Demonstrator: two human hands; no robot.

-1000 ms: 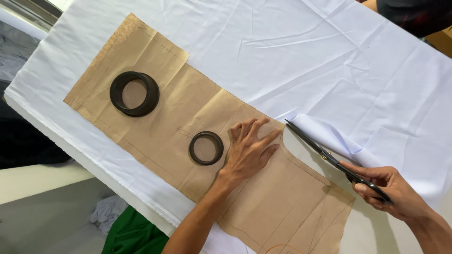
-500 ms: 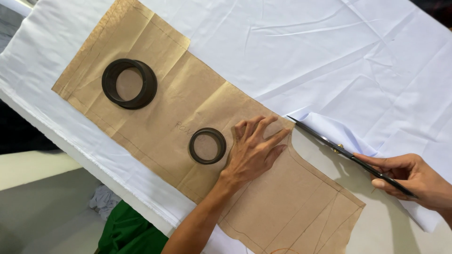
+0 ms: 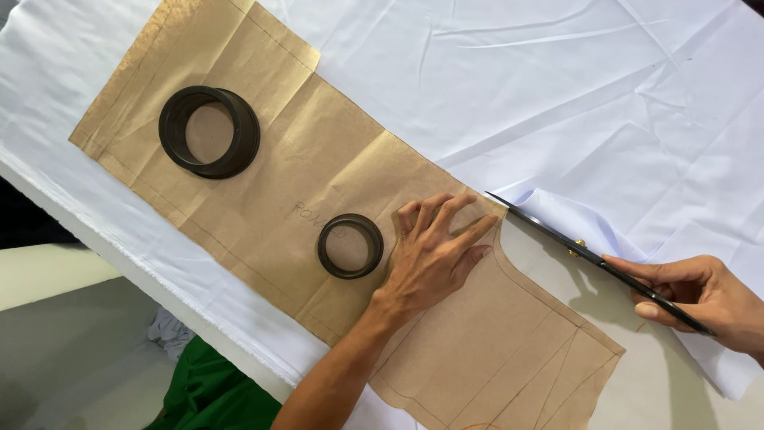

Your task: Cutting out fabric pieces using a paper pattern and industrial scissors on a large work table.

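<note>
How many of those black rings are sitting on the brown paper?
2. The larger black ring lies near the far-left end of the brown paper pattern. The smaller black ring lies near its middle, just left of the left hand. None appear hidden.

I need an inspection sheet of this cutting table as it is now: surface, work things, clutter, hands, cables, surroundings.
Surface: white fabric spread over the table.
Work things: brown paper pattern lying flat on the fabric; scissors at its edge.
Clutter: large black ring and small black ring resting on the pattern.
Hands: left hand pressing flat on the pattern; right hand holding the scissors.
Cables: nothing seen.
Surroundings: green cloth below the table edge.
</note>
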